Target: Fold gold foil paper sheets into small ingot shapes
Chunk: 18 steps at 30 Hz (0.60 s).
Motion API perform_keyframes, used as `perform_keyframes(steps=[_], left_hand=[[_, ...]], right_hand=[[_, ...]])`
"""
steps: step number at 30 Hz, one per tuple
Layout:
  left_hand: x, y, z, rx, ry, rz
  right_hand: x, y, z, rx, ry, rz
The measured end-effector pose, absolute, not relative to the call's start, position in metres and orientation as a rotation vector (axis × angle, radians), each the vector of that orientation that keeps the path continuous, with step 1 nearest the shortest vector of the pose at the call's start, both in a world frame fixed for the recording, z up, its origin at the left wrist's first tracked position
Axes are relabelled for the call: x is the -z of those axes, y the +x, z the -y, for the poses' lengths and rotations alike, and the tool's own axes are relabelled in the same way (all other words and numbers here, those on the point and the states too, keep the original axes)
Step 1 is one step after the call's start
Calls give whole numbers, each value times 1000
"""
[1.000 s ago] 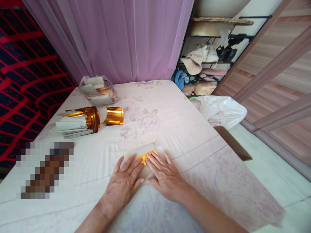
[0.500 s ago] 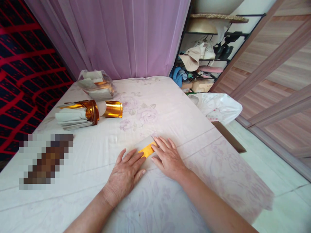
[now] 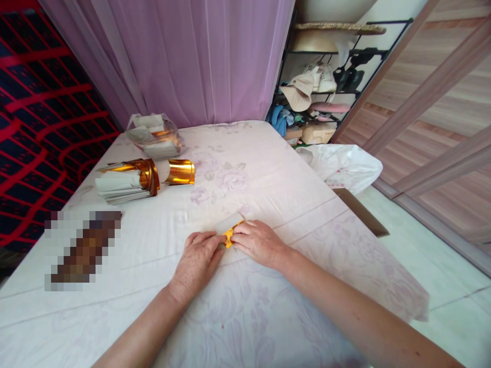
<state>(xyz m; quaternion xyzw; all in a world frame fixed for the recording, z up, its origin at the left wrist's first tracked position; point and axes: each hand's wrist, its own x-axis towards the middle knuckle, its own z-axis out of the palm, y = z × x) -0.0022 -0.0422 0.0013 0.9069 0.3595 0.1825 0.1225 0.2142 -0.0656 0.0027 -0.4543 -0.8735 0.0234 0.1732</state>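
On the cloth-covered table point(image 3: 264, 168) lies a folded sheet of gold paper point(image 3: 229, 237), with a whitish-grey part point(image 3: 227, 223) along its far side. My left hand point(image 3: 199, 255) is closed on the left end of the paper, its fingers bent together at the fold. From the other side, my right hand point(image 3: 259, 243) has its curled fingertips on the right end. Both hands rest low at the tabletop. Their fingertips and thumbs partly hide the paper.
Left of centre stand a fanned stack of gold-and-white paper sheets point(image 3: 123, 185) and a curled gold sheet point(image 3: 181, 172). Behind them is a clear plastic bag point(image 3: 155, 137) of more sheets. A pixelated patch point(image 3: 82, 250) covers something at left. A shelf rack point(image 3: 314, 94) and white bag point(image 3: 345, 166) are at right.
My fingers were stretched flatter over the paper and are now bent in around it. Both hands sit closer together, and less of the gold shows. The view has shifted slightly.
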Motion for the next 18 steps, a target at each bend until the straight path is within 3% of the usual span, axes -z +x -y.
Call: perform_keyframes(steps=[7, 18], left_hand=[[-21, 9, 29, -405, 2734, -924], [-10, 7, 29, -565, 2642, -930]], right_hand=[[-1, 211, 71, -18, -1346, 2432], [0, 210, 70, 11, -1302, 2399]])
